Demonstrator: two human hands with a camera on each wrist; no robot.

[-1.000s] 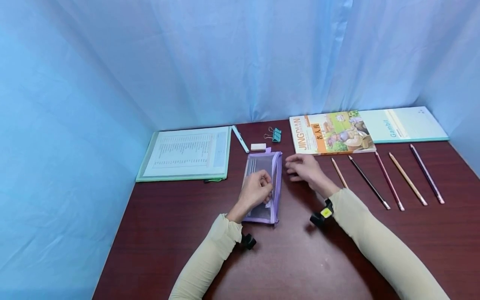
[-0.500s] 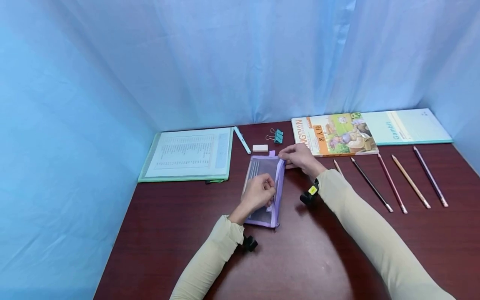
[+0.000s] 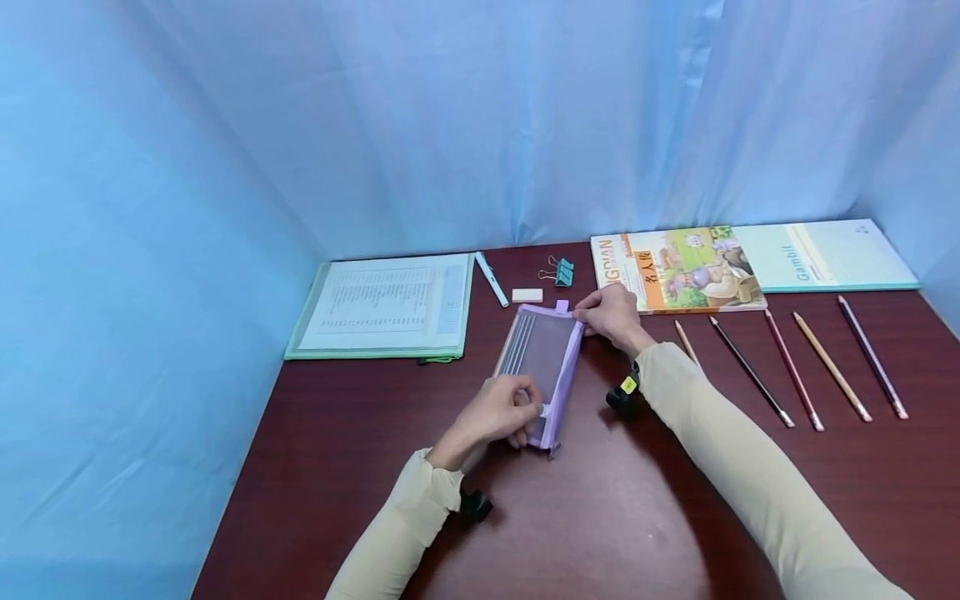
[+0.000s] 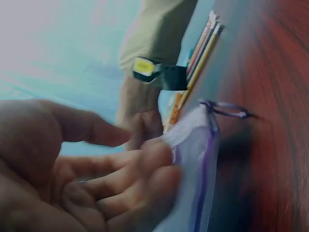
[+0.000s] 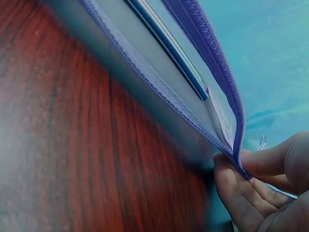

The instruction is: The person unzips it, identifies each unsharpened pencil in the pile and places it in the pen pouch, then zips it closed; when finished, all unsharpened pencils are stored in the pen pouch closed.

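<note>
A purple mesh pencil pouch (image 3: 551, 342) lies on the table, its zipper edge along the right side. My right hand (image 3: 611, 315) pinches the far right corner of it between thumb and fingers. The right wrist view shows the zipper (image 5: 227, 72) parted, with a dark blue, pale-striped strip (image 5: 169, 46) between its edges. Over the near end of the pouch is my left hand (image 3: 498, 408), fingers loosely bent and thumb apart, with nothing between them. Close by its fingers, a dark pull cord (image 4: 231, 108) hangs at the pouch's near corner.
Behind the pouch sit a white eraser (image 3: 527, 295), a teal binder clip (image 3: 558, 272) and a light blue pen (image 3: 491, 279). A document folder (image 3: 382, 308) lies left. At right are a picture-covered book (image 3: 693, 271), a pale notebook (image 3: 847, 254) and several pencils (image 3: 783, 362).
My right hand has come in from beside the pouch and taken its far right corner. My left hand has slid toward the near end, uncovering more of the mesh.
</note>
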